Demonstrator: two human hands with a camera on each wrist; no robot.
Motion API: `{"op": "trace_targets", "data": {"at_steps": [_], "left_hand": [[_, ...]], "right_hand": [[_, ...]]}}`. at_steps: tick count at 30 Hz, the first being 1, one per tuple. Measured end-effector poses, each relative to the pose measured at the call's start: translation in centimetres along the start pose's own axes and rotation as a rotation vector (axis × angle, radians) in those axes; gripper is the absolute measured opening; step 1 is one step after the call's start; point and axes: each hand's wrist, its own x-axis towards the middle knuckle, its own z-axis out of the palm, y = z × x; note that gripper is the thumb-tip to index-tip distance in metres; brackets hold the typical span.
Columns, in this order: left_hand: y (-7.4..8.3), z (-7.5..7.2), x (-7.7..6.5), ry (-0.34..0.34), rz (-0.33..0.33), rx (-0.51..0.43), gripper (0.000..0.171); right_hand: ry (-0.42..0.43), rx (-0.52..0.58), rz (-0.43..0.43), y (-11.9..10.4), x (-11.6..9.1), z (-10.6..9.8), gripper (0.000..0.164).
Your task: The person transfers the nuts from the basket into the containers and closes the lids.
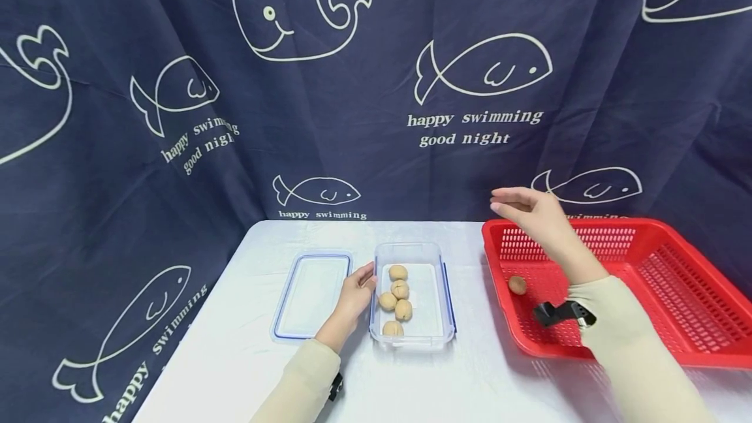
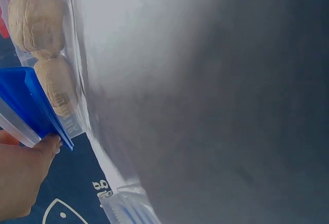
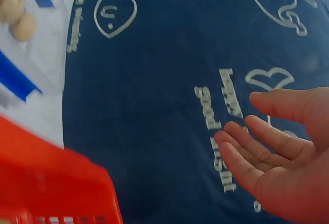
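Observation:
A clear plastic food container (image 1: 420,339) with blue side latches stands on the table, several walnuts (image 1: 402,309) lying along its left side. At its left wall, my left hand (image 1: 352,302) grips the edge; the left wrist view shows the thumb against a blue latch (image 2: 31,98). Above the far left rim of the red plastic basket (image 1: 511,331) hangs my right hand (image 1: 540,217), holding nothing. Its fingers (image 3: 272,136) are loosely bent and apart from the thumb in the right wrist view. One walnut (image 1: 517,285) sits in the basket's left part.
Left of the container lies its clear lid (image 1: 314,296) with a blue seal, flat on the white-covered table (image 1: 235,361). A dark blue curtain (image 1: 376,116) printed with whales and fish hangs behind the table. The basket walls rise on the right.

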Motion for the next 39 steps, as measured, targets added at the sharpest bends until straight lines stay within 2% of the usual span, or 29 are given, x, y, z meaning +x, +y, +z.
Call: {"op": "trace_targets", "data": {"at_steps": [7, 13, 19, 25, 28, 32, 34, 39], "left_hand": [[0.1, 0.0, -0.1, -0.009, 0.010, -0.005, 0.043], [0.1, 0.1, 0.0, -0.009, 0.012, -0.010, 0.044], [0.2, 0.2, 0.0, -0.007, 0.010, -0.007, 0.044], [0.1, 0.2, -0.1, -0.012, 0.017, -0.004, 0.044], [1.3, 0.2, -0.8, -0.021, 0.021, -0.005, 0.043], [1.4, 0.2, -0.8, -0.021, 0.022, -0.001, 0.043], [0.5, 0.2, -0.3, -0.013, 0.018, 0.000, 0.043], [0.1, 0.2, 0.0, -0.004, 0.010, 0.003, 0.043]], "right_hand": [[0.046, 0.052, 0.062, 2.4, 0.1, -3.1, 0.041], [0.060, 0.060, 0.124, 4.8, 0.1, -5.6, 0.035], [0.037, 0.144, 0.166, 7.6, 0.0, -8.2, 0.025], [0.032, 0.212, 0.232, 10.1, -0.3, -9.9, 0.022], [0.003, 0.388, 0.217, 10.9, -0.7, -10.7, 0.026], [-0.049, 0.635, 0.171, 11.9, -1.1, -11.7, 0.037], [-0.059, 0.675, 0.172, 12.5, -1.3, -12.2, 0.040], [-0.072, 0.630, 0.213, 14.1, -2.0, -13.5, 0.037]]}}
